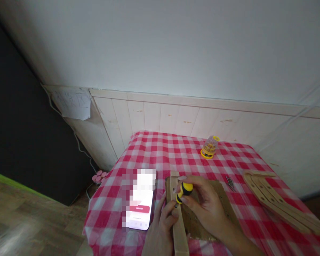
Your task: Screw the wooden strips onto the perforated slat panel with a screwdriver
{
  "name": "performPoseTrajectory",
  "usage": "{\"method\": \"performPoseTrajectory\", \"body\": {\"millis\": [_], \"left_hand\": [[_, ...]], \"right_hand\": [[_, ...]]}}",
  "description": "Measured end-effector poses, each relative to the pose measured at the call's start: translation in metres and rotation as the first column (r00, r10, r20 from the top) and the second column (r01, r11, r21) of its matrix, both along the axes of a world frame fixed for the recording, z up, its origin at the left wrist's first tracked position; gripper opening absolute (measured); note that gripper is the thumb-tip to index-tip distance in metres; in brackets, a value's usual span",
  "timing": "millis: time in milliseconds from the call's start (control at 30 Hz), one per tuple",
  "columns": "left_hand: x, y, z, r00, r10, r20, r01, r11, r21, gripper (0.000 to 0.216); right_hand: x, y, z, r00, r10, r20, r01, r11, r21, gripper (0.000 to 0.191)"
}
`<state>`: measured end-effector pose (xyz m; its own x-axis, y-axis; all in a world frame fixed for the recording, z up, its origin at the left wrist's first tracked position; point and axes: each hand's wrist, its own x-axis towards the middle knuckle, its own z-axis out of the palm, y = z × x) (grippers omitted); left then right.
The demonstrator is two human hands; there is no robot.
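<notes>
Two hands are seen low in the head view, over a table covered by a red-and-white checked cloth (160,149). A stubby yellow-and-black screwdriver (184,192) is pinched by the right hand (204,206), with the fingers closed round its handle. Its long axis is tilted: handle up and to the right, tip down and to the left, onto a wooden strip (180,231). The strip is laid lengthwise away from the person, just left of a brown board (224,199). The strip's left edge is gripped by the left hand (161,224), fingers bent and pressed beside the tip. A lit phone (140,213) is laid just left of the hands. Loose screws (230,183), curved wooden slats (277,202) and a yellow-lidded bit jar (210,146) are seen further off.
</notes>
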<state>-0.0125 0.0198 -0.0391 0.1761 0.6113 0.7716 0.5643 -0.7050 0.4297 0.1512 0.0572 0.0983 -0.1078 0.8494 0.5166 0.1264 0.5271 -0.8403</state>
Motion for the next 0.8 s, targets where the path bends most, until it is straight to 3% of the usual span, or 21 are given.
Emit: {"method": "performPoseTrajectory", "body": {"millis": [133, 300, 567, 733, 800], "left_hand": [[-0.008, 0.002, 0.013, 0.998, -0.030, -0.053, 0.031, 0.999, 0.008, 0.032], [-0.005, -0.002, 0.014, 0.999, -0.037, 0.029, 0.038, 0.999, -0.012, 0.030], [0.012, -0.006, 0.005, 0.985, 0.055, 0.162, -0.052, 0.998, -0.019, 0.015], [0.003, -0.005, 0.008, 0.992, 0.023, 0.128, -0.020, 0.999, -0.029, 0.019], [-0.002, -0.004, 0.010, 0.998, -0.043, 0.045, 0.044, 0.999, -0.025, 0.026]], "right_hand": [[0.001, -0.002, 0.002, 1.000, 0.028, -0.005, -0.028, 0.998, -0.058, 0.041], [0.001, -0.001, 0.009, 0.995, 0.040, 0.092, -0.034, 0.997, -0.064, 0.026], [-0.005, -0.001, 0.015, 0.993, 0.114, -0.032, -0.117, 0.984, -0.131, 0.027], [-0.007, -0.002, 0.012, 0.983, 0.150, -0.108, -0.166, 0.975, -0.151, 0.028], [-0.006, -0.001, 0.008, 0.984, 0.131, -0.118, -0.144, 0.983, -0.110, 0.034]]}}
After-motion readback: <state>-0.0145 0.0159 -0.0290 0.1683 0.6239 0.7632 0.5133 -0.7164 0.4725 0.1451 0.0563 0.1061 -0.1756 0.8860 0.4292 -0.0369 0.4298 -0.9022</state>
